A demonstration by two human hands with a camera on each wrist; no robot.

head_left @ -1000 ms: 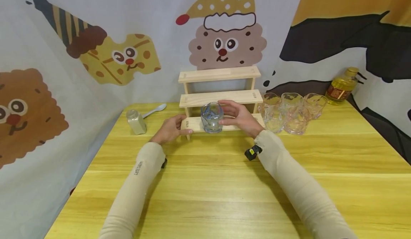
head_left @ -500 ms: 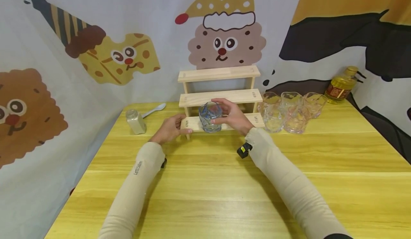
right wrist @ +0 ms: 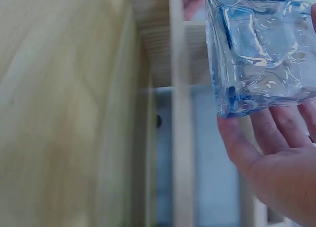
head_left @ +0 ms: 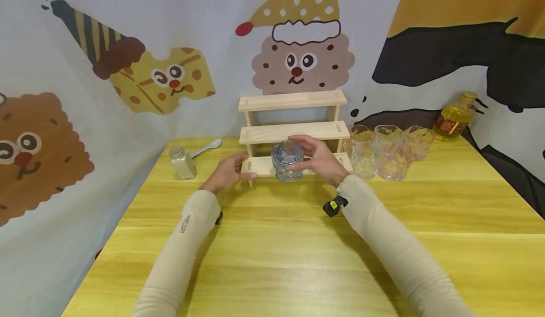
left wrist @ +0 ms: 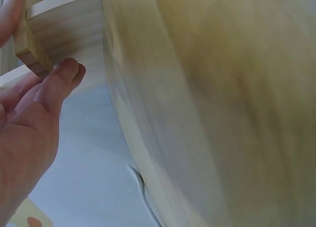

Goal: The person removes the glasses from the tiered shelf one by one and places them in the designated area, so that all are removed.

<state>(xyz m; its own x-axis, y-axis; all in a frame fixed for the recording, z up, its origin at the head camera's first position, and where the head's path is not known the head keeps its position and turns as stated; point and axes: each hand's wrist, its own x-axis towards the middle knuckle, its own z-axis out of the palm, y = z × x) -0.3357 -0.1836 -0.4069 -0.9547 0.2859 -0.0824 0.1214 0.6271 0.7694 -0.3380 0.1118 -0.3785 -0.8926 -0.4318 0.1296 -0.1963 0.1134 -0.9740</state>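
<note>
My right hand (head_left: 321,160) holds a clear blue-tinted glass (head_left: 287,162) by its right side, thumb in front and fingers behind. It is at the lowest step of a three-tier wooden rack (head_left: 294,131). In the right wrist view the glass (right wrist: 261,54) lies against the fingers, and a narrow gap shows between its base and the pale board (right wrist: 181,138). My left hand (head_left: 227,171) grips the left end of that lowest step, thumb on the front. From the left wrist view, fingers (left wrist: 61,81) curl under the wooden end; part of the hand is cut off.
Several clear and pinkish glasses (head_left: 393,161) stand to the right of the rack. Behind them is an oil bottle (head_left: 454,117). On the left are a jar of pale powder (head_left: 182,163) and a white spoon (head_left: 207,147). A printed cloth (head_left: 230,71) hangs behind the table (head_left: 272,250).
My right hand and the glass shifted slightly left, then back right and a little toward me. My left hand keeps its grip on the rack.
</note>
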